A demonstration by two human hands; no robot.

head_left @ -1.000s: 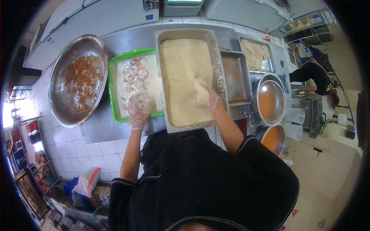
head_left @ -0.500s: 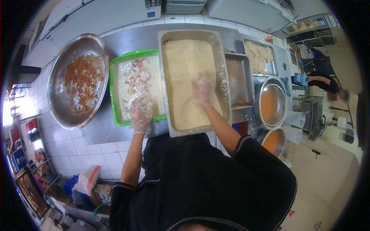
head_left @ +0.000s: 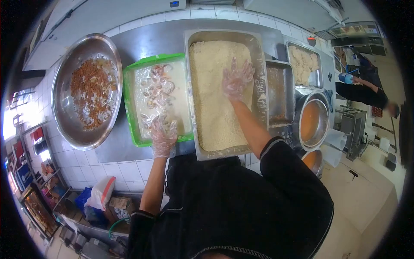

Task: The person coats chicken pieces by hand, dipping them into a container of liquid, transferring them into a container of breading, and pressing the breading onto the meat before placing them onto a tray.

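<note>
Where crumbs (head_left: 215, 116) lie grainy, right hand (head_left: 236, 80) splays flat.

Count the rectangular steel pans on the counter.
3: the crumb pan in the middle, a smaller pan to its right, a pan of breaded pieces beyond that. More may be hidden.

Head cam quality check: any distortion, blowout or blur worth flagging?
Head view: heavy fisheye, so the counter edges bow and the corners are black. Window light at the far left is blown out. There is mild glare on the steel bowl. The left hand and right hand are sharp, with no evident motion blur.
</note>
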